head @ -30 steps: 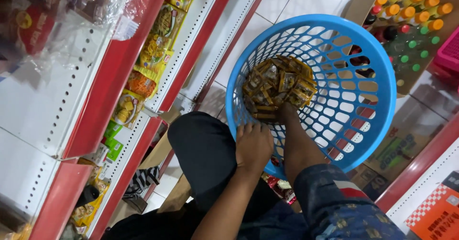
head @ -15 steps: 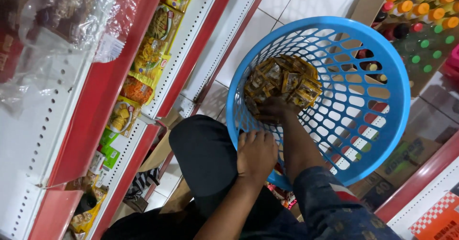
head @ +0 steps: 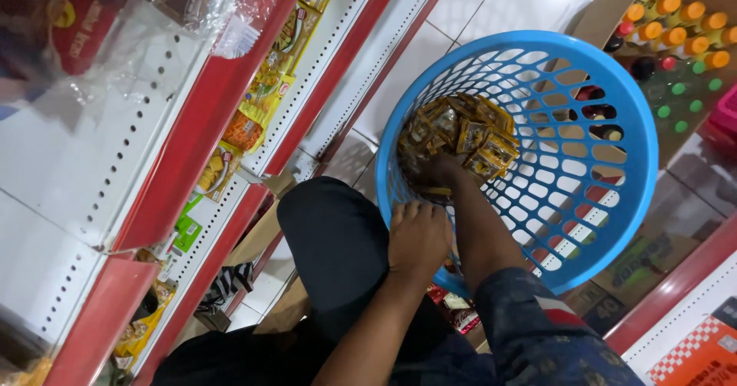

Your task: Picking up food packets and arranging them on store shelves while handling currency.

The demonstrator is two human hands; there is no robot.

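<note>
While among packets (head: 468, 136), right hand (head: 439, 172), basket-deep.

- The right hand (head: 439, 172) is sunk among the sachets (head: 461, 134) in the basket (head: 614, 86), its fingers buried.
- The bottles (head: 675, 40) are cut off by the picture's edge.
- The top-left goods behind plastic wrap (head: 115, 17) are blurred.

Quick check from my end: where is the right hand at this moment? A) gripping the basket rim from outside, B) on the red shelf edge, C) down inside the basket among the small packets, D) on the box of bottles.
C: the right hand reaches down inside the blue basket onto the pile of small packets, while the left hand grips the rim.
</note>
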